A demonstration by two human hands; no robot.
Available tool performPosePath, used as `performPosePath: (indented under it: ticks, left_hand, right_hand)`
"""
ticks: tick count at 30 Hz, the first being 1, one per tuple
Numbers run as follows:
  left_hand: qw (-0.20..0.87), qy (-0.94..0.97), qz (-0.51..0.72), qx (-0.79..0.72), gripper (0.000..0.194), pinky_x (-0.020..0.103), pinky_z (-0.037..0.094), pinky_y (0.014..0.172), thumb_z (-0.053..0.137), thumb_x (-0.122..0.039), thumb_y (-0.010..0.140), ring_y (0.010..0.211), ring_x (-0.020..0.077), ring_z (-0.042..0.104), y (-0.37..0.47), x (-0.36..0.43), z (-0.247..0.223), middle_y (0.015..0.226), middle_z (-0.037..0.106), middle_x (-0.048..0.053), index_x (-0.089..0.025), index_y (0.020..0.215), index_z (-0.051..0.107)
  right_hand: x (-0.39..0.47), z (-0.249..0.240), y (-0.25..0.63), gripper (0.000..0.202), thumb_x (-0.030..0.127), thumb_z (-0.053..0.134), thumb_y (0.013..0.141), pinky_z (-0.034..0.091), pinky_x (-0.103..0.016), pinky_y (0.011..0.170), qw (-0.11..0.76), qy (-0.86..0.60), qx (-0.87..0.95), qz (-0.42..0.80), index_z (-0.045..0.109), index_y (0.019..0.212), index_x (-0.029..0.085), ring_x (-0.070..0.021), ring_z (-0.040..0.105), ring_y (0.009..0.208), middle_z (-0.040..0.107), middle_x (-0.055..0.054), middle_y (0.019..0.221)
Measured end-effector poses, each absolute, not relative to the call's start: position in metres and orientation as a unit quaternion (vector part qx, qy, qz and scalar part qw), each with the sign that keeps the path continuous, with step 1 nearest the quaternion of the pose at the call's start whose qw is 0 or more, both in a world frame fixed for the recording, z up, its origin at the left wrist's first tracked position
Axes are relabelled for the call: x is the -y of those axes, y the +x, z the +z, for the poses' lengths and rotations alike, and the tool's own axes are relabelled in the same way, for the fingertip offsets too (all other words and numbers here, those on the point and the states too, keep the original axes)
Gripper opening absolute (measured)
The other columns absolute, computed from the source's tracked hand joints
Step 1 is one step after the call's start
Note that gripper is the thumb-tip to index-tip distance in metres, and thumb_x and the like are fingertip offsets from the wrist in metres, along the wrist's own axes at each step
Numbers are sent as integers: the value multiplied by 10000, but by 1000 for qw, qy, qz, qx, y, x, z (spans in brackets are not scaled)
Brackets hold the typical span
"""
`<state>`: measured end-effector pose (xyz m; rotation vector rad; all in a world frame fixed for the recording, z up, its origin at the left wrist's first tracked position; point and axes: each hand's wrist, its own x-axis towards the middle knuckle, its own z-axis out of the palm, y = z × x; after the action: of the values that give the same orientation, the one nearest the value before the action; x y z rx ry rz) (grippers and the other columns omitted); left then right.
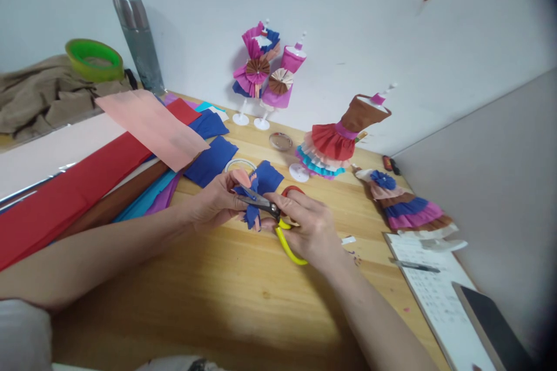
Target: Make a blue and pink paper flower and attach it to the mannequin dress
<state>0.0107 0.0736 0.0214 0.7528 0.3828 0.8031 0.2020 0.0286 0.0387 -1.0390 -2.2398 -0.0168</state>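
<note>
My left hand (220,200) pinches a small blue and peach crepe-paper piece (252,217) above the table. In my right hand (307,220) are scissors (290,246) with one red and one yellow handle loop. Their blades are parted and lie at the blue paper, close to my left fingertips. Behind the hands, a blue paper square (267,177) rests on the table beside a roll of tape (240,166), which my left hand partly hides. Another blue sheet (213,161) lies further left.
Long coloured paper strips (87,185) cover the left side, near a bottle (141,46). Small dressed mannequins (348,133) stand at the back; another doll dress (413,208) lies right. A notebook (424,290) with a cutter (415,265) and a phone (491,324) are front right.
</note>
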Motion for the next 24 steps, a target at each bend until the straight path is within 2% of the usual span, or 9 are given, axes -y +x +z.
performPosePath:
  ticks: [4, 11, 17, 24]
  left_hand:
    - [836, 344, 382, -191, 412, 174, 441, 401, 889, -170, 532, 433, 132, 630, 11, -73, 22, 534, 645, -36, -150, 706, 516]
    - [841, 350, 377, -170, 425, 200, 464, 408, 901, -249, 529, 423, 135, 623, 11, -71, 22, 545, 642, -38, -151, 699, 525]
    - [834, 343, 382, -205, 494, 198, 464, 427, 923, -281, 470, 452, 112, 600, 11, -69, 25, 564, 632, -43, -154, 698, 503]
    - [809, 374, 403, -206, 414, 188, 442, 419, 886, -221, 528, 449, 99, 581, 7, -82, 24, 584, 632, -29, -148, 709, 521]
  right_hand:
    - [-29, 39, 200, 249, 345, 596, 899, 391, -218, 479, 346, -385, 855, -19, 691, 1001, 140, -112, 507, 526, 568, -26, 639]
    - [-28, 39, 198, 222, 302, 595, 899, 352, -213, 438, 364, -375, 853, -20, 692, 975, 117, -96, 463, 468, 545, -16, 600]
    - [-28, 40, 199, 236, 324, 569, 917, 383, -199, 469, 343, -379, 860, 4, 687, 996, 136, -97, 496, 496, 576, -23, 624]
    - [-26, 52, 206, 288, 392, 618, 872, 400, -219, 481, 367, -407, 835, 44, 680, 995, 139, -114, 492, 523, 535, -13, 645]
